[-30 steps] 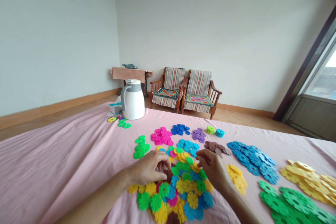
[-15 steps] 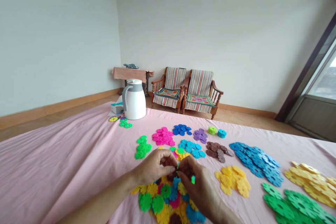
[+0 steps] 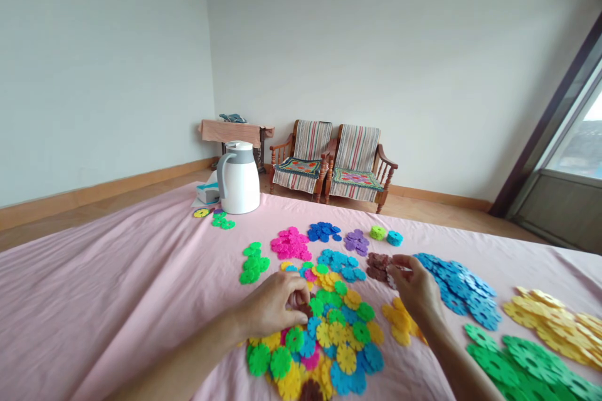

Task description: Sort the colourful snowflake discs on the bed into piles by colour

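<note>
A mixed heap of coloured plastic snowflake discs (image 3: 329,338) lies on the pink cloth (image 3: 117,301) in front of me. My left hand (image 3: 275,308) rests on the heap's left top edge, fingers curled in a pinch on a brown disc (image 3: 305,311). My right hand (image 3: 417,288) is stretched to the right of the heap, at the edge of the brown disc pile (image 3: 379,263). Its thumb and fingers are closed around a brown disc there.
Sorted piles lie around: green (image 3: 251,263), pink (image 3: 289,243), dark blue (image 3: 323,231), purple (image 3: 356,241), light blue (image 3: 341,263), yellow (image 3: 399,322), a big blue pile (image 3: 458,282), yellow (image 3: 555,326) and green (image 3: 517,363) at right. A white jug (image 3: 239,177) stands far left. Two chairs stand by the wall.
My right hand left the mixed heap beside the left hand and swung right to the brown pile. The left hand stayed on the heap, still pinching.
</note>
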Demonstrator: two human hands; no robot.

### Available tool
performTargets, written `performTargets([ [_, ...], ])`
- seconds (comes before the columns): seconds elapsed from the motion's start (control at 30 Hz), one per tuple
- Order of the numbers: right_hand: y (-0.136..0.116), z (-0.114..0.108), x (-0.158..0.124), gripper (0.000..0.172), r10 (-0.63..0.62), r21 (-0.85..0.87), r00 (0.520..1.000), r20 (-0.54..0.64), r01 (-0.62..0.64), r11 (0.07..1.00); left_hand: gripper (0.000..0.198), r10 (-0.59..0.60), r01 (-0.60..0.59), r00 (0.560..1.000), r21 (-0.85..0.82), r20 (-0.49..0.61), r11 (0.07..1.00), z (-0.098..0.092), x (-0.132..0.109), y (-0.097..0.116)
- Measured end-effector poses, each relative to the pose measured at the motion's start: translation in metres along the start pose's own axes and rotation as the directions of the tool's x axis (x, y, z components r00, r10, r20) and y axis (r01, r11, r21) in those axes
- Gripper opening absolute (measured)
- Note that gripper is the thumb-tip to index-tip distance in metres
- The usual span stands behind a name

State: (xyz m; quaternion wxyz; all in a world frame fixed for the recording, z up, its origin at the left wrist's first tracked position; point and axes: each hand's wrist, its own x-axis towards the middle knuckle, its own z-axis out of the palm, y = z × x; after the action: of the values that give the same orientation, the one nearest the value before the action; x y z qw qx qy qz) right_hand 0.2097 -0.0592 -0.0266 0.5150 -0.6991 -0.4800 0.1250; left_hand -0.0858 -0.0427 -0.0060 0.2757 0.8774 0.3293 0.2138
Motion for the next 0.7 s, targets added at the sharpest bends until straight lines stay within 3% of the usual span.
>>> performTargets([
  [0.13, -0.01, 0.014, -0.012, 0.021, -0.097, 0.097, 0.988, 0.122, 0.085, 0.992, 0.012, -0.027, 0.032, 0.998, -0.112, 0.049, 0.993, -0.002, 0.0, 0.0],
  [0.23, -0.028, 0.024, -0.031, 0.019, -0.221, 0.095, 0.95, 0.221, 0.205, 0.974, 0.006, -0.058, 0.071, 0.996, -0.184, 0.074, 0.98, -0.005, 0.0, 0.001],
  [0.33, -0.054, 0.031, -0.057, 0.018, -0.313, 0.124, 0.867, 0.388, 0.287, 0.95, 0.005, -0.067, 0.081, 0.996, -0.275, 0.058, 0.958, -0.005, 0.002, 0.004],
  [0.47, -0.08, 0.039, -0.087, 0.014, -0.372, 0.197, 0.764, 0.526, 0.317, 0.928, 0.01, -0.054, 0.029, 0.997, -0.391, -0.054, 0.92, -0.003, 0.005, 0.007],
  [0.6, -0.081, 0.047, -0.093, 0.012, -0.321, 0.23, 0.796, 0.514, 0.233, 0.945, 0.016, -0.041, 0.006, 0.996, -0.41, -0.076, 0.912, 0.002, 0.007, 0.005],
  [0.7, -0.065, 0.046, -0.075, 0.018, -0.267, 0.21, 0.852, 0.451, 0.19, 0.959, 0.016, -0.051, 0.017, 0.99, -0.248, -0.135, 0.969, 0.004, 0.008, -0.001],
])
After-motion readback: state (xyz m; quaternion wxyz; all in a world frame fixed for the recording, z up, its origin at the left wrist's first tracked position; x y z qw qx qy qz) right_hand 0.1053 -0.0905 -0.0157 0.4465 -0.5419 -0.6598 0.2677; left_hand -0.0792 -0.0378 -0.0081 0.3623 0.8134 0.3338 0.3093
